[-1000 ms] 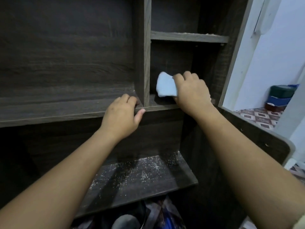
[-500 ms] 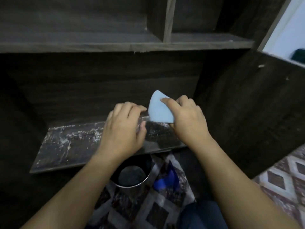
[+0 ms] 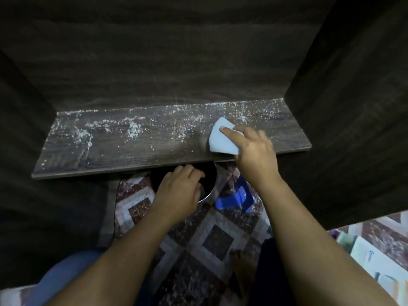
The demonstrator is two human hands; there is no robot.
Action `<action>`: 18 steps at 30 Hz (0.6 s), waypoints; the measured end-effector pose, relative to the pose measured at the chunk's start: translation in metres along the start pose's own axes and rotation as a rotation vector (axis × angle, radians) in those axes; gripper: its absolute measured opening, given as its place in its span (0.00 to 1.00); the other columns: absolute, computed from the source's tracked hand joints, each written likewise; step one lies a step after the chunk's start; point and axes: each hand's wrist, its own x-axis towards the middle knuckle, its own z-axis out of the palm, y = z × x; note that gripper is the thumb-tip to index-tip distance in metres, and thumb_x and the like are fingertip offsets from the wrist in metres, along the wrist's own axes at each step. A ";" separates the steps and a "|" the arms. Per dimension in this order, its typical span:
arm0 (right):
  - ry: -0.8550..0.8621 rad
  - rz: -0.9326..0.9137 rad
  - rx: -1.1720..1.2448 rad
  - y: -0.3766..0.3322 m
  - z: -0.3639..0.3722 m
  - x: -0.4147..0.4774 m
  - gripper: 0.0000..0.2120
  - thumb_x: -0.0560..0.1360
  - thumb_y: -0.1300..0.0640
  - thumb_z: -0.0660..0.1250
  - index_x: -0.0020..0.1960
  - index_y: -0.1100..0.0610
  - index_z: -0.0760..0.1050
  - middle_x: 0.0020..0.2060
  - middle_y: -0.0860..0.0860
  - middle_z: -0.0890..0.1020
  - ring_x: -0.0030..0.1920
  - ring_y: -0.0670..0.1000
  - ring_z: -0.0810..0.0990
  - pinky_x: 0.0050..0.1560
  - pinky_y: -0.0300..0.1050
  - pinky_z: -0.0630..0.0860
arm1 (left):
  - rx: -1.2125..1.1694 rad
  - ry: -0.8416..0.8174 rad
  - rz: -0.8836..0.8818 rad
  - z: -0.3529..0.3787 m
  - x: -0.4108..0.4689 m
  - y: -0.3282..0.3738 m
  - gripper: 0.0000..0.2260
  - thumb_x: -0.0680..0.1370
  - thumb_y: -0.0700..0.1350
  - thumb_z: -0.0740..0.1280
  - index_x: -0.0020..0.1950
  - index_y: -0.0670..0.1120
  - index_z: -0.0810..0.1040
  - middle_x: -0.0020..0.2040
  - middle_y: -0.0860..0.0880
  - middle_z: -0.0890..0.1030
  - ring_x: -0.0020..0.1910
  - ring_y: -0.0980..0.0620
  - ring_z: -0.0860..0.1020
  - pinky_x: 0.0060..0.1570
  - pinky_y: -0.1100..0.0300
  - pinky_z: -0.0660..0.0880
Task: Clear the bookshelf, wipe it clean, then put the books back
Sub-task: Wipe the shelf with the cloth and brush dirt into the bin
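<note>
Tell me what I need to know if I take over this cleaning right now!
Right hand holds the blue cloth on the right end of the low shelf.
Left hand is at the round pot under the shelf's front edge; grip unclear.
Done: this shelf holds no books.
Left: wipe off the white dust spread across it, then put the books back.
</note>
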 end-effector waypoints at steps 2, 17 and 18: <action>0.025 -0.010 0.014 0.007 0.012 0.000 0.35 0.68 0.70 0.62 0.70 0.45 0.72 0.63 0.54 0.76 0.54 0.63 0.73 0.50 0.56 0.70 | -0.003 -0.026 -0.001 0.016 0.003 -0.004 0.12 0.71 0.42 0.71 0.55 0.45 0.79 0.47 0.47 0.78 0.45 0.44 0.77 0.41 0.51 0.75; 0.166 0.035 0.076 0.011 0.055 0.039 0.27 0.74 0.63 0.65 0.70 0.44 0.71 0.66 0.53 0.75 0.58 0.61 0.71 0.53 0.53 0.64 | 0.041 -0.407 -0.184 0.090 -0.001 -0.027 0.27 0.72 0.55 0.71 0.67 0.45 0.72 0.63 0.45 0.74 0.60 0.43 0.75 0.56 0.51 0.75; 0.122 0.032 0.043 0.011 0.057 0.039 0.27 0.73 0.59 0.66 0.70 0.44 0.70 0.67 0.54 0.74 0.60 0.61 0.70 0.55 0.54 0.64 | 0.048 -0.432 -0.190 0.093 -0.002 -0.028 0.26 0.74 0.55 0.69 0.68 0.46 0.71 0.64 0.46 0.73 0.61 0.44 0.74 0.56 0.51 0.75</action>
